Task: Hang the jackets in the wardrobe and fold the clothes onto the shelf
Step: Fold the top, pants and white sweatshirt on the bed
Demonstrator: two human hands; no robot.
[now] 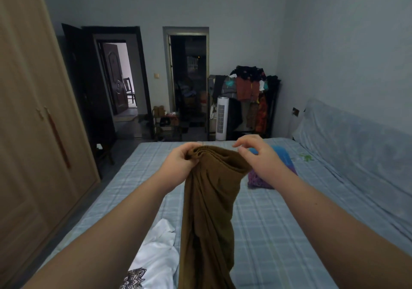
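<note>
A soft, matte olive-brown knit garment [209,199] hangs in the air above the bed. Its top edge is gathered into tight, ribbed pleats. The left hand [178,161] grips that bunched edge, with the fingers curled over the far side and the thumb pressing the near side. From the grip the cloth drops in long, heavy folds. Its long axis runs from the fingers down toward the person, with the pleated end uppermost and the lower end cut off by the bottom of the view.

The right hand [260,157] hovers just right of the pleats. Its fingers are loosely curled and spread, thumb and forefinger apart, and they hold nothing. Its heel sits against or just beside the draped edge; I cannot tell which.

Below both hands lies the bed [278,221], covered in a smooth blue-grey plaid sheet. Under the left forearm is a crumpled white cloth [158,250] with a black lacy print. A bunched, textured purple fabric [256,179] lies just beneath the right wrist, and beyond the right fingers is a bright blue item [281,155].

Far left of the left hand stands a pale wooden wardrobe [33,110] with its panelled doors closed. Beyond the fingertips, past the bed's far edge, are a white slatted tower fan [221,118] and a dark rack heaped with clothes [252,92].
</note>
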